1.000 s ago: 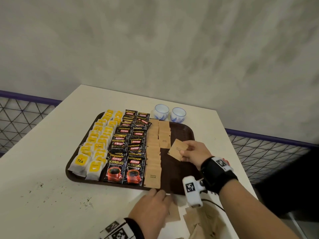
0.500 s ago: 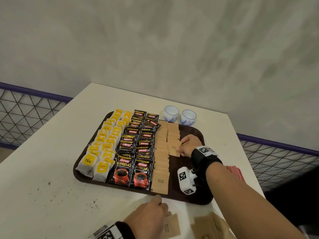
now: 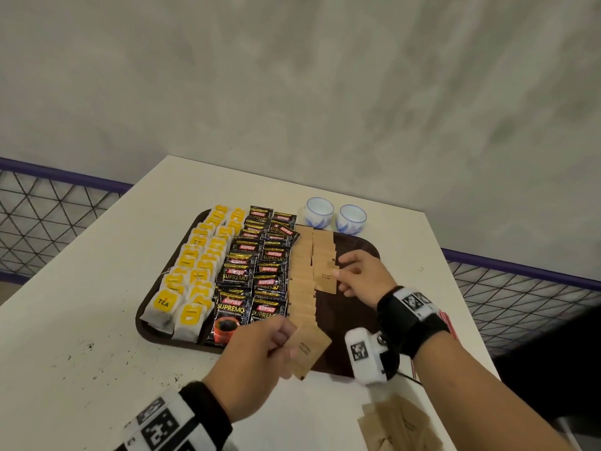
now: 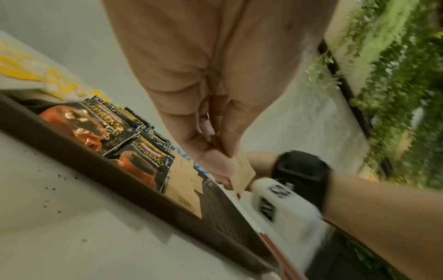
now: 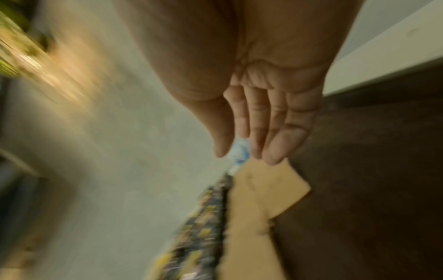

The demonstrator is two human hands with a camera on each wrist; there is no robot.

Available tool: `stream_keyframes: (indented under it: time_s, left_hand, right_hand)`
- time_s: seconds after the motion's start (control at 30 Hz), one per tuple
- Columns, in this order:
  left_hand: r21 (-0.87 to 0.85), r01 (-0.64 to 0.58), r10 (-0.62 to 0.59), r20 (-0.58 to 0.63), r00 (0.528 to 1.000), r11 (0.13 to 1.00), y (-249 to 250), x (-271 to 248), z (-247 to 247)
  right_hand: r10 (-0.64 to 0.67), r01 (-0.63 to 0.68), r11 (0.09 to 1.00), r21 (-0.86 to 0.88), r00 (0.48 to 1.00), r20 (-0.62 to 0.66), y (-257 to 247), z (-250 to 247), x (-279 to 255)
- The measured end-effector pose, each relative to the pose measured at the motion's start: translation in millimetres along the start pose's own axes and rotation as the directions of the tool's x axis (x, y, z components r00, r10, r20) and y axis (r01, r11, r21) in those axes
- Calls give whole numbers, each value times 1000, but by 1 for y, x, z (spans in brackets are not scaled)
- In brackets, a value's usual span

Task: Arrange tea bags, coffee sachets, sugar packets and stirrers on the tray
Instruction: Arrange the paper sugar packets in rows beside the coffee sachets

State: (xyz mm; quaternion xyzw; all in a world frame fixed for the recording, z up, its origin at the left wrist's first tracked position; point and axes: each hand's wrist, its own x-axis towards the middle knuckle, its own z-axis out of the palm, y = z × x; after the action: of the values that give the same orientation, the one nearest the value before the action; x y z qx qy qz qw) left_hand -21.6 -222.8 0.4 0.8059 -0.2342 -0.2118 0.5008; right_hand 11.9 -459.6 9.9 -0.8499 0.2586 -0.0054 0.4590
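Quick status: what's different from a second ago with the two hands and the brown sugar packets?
The right hand set its brown packet at the near end of the second sugar row and let go; its fingers are now straight beside it. The left hand, which rested on loose packets on the table, has lifted one packet and pinches it over the tray near edge. Tea bags, coffee sachets and cups stayed.

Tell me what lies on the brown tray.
On the brown plastic tray: yellow-labelled tea bags, black coffee sachets, brown paper sugar packets. The left hand covers the sachets' near end.
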Motion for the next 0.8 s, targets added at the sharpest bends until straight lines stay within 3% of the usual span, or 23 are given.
stream_keyframes:
  time_s: [0.07,0.13,0.2,0.33,0.43,0.5,0.57,0.63,0.7,0.8]
  left_hand:
    - [-133,44,-50,-46,998,990,-2,4,-2]
    - [-218,43,-61,-77,995,975,0,7,-1]
    - [-277,25,-55,-102,993,960,4,7,4]
    - [-264,29,-43,-48,998,964,5,1,11]
    - [58,81,-88,138,987,995,-1,-8,19]
    - [452,-122,-24,304,952,884,-11,-13,36]
    - [654,-305,-20,440,898,692,-12,-22,56]
    - [739,-318,-4,398,917,594,-14,-32,74]
    - [738,-283,102,281,954,613,-20,-38,91]
    - [782,-272,256,149,955,561,-25,-38,114]
  right_hand:
    - [-32,-3,981,191,983,181,-7,-4,-34]
    - [-87,-67,925,373,921,380,-6,-3,-64]
    - [-150,-56,904,423,886,438,1,4,-84]
    - [-107,-4,903,431,966,235,12,5,-80]
    - [29,-49,929,366,998,60,20,-13,-44]
    - [98,-93,956,278,995,-4,26,-20,-17]
    - [125,-122,979,165,992,-8,29,-16,4]
    - [150,-150,985,89,989,10,30,-7,20]
    - [180,-181,981,70,984,10,28,2,29]
    - [214,-212,976,53,976,-33,25,10,35]
